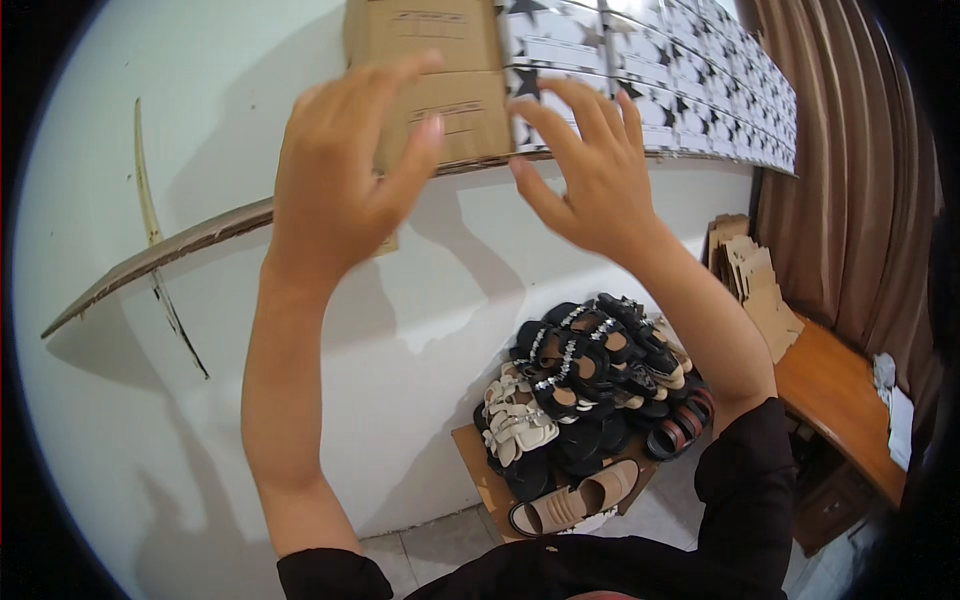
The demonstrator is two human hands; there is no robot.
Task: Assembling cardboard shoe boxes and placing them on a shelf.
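Both my arms reach up toward a wall shelf. My left hand is raised in front of the left side of two stacked brown cardboard boxes, its thumb and fingers apart. Close to their right edge, my right hand has its fingers spread and slightly curled, overlapping the white boxes with black stars. Nothing shows between the fingers of either hand. Whether any fingertip touches a box I cannot tell.
Below, a pile of black sandals, with white sandals and beige slides, lies on a low brown stand. At right are a wooden desk, flattened cardboard and a brown curtain. The shelf's left end juts out.
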